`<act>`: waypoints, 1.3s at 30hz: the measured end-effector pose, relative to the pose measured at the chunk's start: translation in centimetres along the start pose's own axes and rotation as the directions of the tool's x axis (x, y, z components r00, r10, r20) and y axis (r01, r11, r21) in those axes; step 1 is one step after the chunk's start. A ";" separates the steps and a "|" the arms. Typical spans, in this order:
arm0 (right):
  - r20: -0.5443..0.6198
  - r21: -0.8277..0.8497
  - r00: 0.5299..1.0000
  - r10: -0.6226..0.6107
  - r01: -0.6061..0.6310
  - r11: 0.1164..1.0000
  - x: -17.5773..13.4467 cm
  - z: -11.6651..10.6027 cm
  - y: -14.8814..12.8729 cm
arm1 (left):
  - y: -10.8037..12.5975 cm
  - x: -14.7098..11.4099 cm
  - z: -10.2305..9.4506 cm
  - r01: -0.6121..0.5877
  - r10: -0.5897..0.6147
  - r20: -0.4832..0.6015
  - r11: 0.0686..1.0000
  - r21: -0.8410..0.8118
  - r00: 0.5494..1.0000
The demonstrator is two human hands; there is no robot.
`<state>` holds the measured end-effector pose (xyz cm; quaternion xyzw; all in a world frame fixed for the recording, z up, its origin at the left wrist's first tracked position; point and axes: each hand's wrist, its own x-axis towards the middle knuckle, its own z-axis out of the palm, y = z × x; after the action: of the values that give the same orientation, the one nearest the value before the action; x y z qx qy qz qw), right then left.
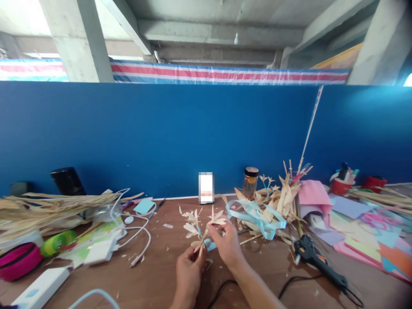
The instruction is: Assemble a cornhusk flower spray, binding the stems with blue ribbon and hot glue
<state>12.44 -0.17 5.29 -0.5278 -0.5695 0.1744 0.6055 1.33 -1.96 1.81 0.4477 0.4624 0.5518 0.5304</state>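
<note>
Over the middle of the table, a spray of pale flowers (192, 229) made from dried husk strips is held up, its stem wrapped in light blue. My left hand (189, 271) has its fingers closed round the base of this spray. Fingertips of my right hand (228, 242) pinch a flower on the right side of the same spray. A light blue ribbon (272, 225) lies looped on the husks just beyond my right hand. To the right rests a black glue gun (318, 259) with its cord trailing along the table.
Husk strips (61, 206) and a white power strip (40, 289) lie at left. White cables (146, 231) cross nearby. A phone-like screen (206, 188) stands against the blue partition (180, 137). Right are a jar (250, 182), husk pile (285, 204) and coloured paper (363, 249).
</note>
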 end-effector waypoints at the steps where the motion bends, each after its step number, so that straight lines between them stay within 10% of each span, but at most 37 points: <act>1: 0.000 -0.001 1.000 -0.003 0.003 1.000 0.0 0.0 0.0 | 0.0 0.0 0.0 0.000 0.000 -0.001 1.000 0.004 1.000; 19: 0.034 -0.099 0.998 -0.052 0.055 0.994 1.3 -1.3 0.4 | -0.8 0.4 -0.2 -0.033 0.032 0.012 0.998 0.062 0.999; 39: 0.461 -0.414 0.878 -0.130 0.342 0.844 3.4 -0.5 -2.8 | -0.2 0.3 -0.1 -0.088 0.085 0.054 0.994 0.071 0.995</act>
<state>12.82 1.32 9.43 -0.5365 -0.7720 0.0571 0.3360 1.21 -1.71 1.59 0.5001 0.4488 0.5455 0.5009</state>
